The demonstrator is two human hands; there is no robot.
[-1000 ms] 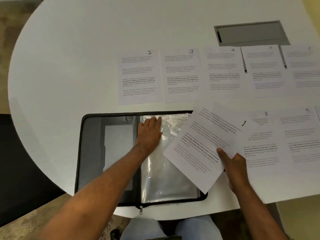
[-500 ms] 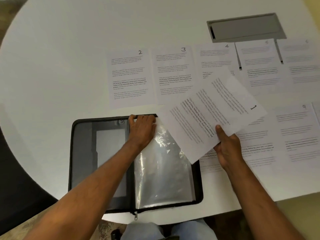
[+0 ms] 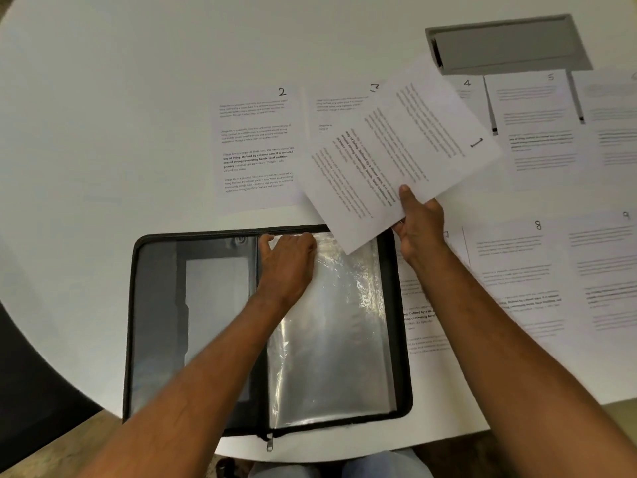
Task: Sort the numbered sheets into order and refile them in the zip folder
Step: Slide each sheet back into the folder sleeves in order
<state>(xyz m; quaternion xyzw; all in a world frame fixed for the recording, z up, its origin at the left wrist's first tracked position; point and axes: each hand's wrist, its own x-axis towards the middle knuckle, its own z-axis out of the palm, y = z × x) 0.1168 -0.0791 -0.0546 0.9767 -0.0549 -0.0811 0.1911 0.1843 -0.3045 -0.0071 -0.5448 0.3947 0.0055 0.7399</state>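
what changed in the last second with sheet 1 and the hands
The right hand, gripping sheet 1 throughout, lifted it up and away from the zip folder, so it now covers sheet 3. The left hand slid to the top edge of the clear sleeve and pinches it. The other sheets stayed put.

Far left of white table (image 3: pixel 103 98): bare surface, open passage. Far right: recessed grey hatch (image 3: pixel 506 43), sheets 4 (image 3: pixel 467 85) and 5 (image 3: pixel 541 132) just below it. Centre: sheet 1 (image 3: pixel 396 150) held tilted above sheets 2 (image 3: pixel 256 150) and 3 (image 3: pixel 331 108), blocking that lane. Near centre: open zip folder (image 3: pixel 155 322) fills the edge. Near right: sheets 8 (image 3: pixel 517 270) and 9 (image 3: pixel 606 270) cover the tabletop.
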